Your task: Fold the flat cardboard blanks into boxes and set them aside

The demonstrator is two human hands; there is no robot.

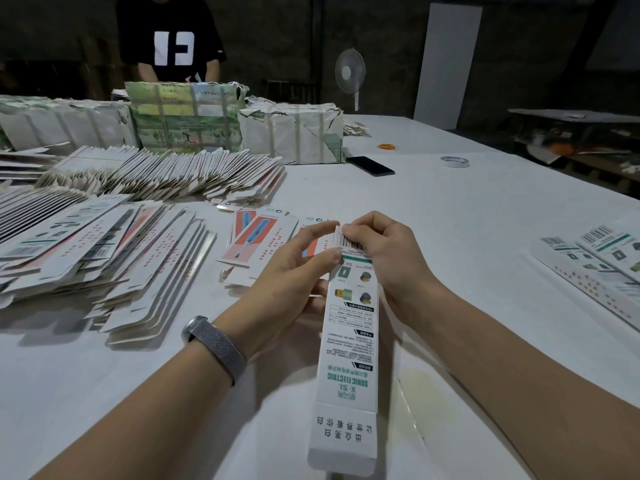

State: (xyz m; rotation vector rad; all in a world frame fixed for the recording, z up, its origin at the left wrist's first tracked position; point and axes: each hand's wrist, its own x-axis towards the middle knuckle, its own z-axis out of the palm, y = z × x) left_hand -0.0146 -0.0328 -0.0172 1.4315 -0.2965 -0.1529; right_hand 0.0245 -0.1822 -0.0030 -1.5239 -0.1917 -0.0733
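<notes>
Head view: above the desk (450,216), the left hand (294,268) and right hand (384,251) both pinch the far end of a long, half-formed box (349,341), where hasty tucking could crease its end flap or let it spring flat.

The long white box (349,327) is showing "SONIC ELECTRIC" in green and "X-S1" upside down, plus a barcode near its far end; the black T-shirt (171,39) is bearing white block letters.

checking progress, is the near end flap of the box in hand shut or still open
Open. The near flap of the box sticks straight out, untucked, while both hands work the far end.
</notes>
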